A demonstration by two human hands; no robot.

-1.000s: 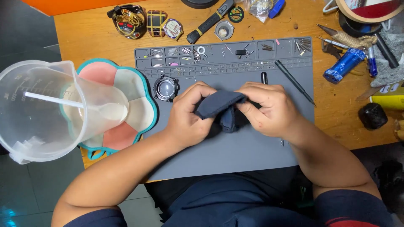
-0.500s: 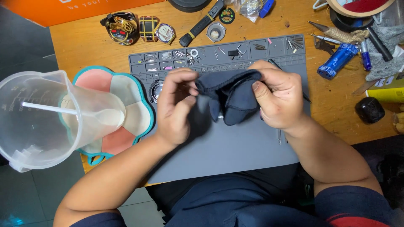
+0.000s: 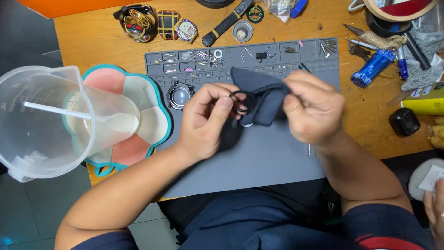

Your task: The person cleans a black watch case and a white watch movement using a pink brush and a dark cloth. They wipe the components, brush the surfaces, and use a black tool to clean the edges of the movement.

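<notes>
My right hand [image 3: 314, 109] grips a dark blue cloth [image 3: 260, 95] above the grey work mat [image 3: 259, 157]. My left hand [image 3: 206, 120] pinches a thin black ring [image 3: 241, 101] at the cloth's edge with thumb and forefinger. A round watch case [image 3: 179, 95] lies on the mat just left of my left hand. A small metal part peeks out beneath the cloth; what it is I cannot tell.
A clear plastic jug [image 3: 55, 120] with a white stick stands at the left over a flower-shaped tray [image 3: 138, 92]. Small screws and parts fill the mat's top compartments [image 3: 217, 55]. Watch pieces, tools and a blue cylinder [image 3: 372, 69] lie around. Another person's hand [image 3: 432, 199] shows at lower right.
My left hand has drawn a black ring out of the cloth and now pinches it. The cloth has unfolded in my right hand. Another person's hand has appeared at lower right.
</notes>
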